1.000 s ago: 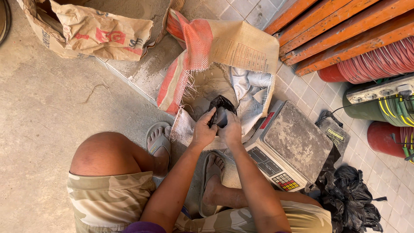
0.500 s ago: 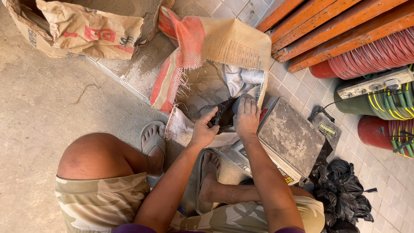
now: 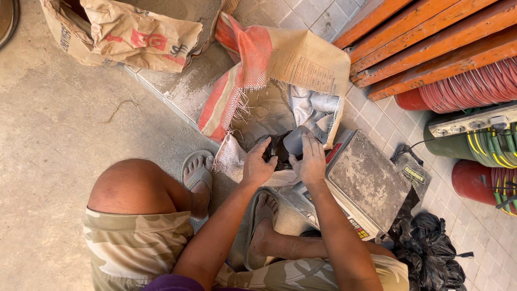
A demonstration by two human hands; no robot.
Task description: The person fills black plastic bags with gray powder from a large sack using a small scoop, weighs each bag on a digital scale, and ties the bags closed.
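The person squats low, knees spread in camouflage shorts (image 3: 134, 248), both feet in grey sandals (image 3: 198, 175) on the dusty concrete floor (image 3: 48, 134). Their forearms reach forward together between the knees. The left hand (image 3: 257, 167) has its fingers curled round the near side of a small black plastic bag (image 3: 277, 151), pinching its edge; the right hand (image 3: 311, 161) lies against the bag's other side, fingers bent over a grey scoop (image 3: 295, 141) that it grasps at the bag's mouth. The bag is held just above the open mouth of a woven sack (image 3: 291, 70), tan with a red mesh flap, which holds pale grey powder. Just to the right of the hands sits a weighing scale (image 3: 371, 180) with a dust-caked platform, touching the sack's edge. Near the scale's far corner lies a heap of black plastic bags (image 3: 431, 253). Further off, a crumpled brown paper sack (image 3: 134, 35) lies on the floor, and orange wooden planks (image 3: 431, 32) lean above coils of red hose (image 3: 474, 83)
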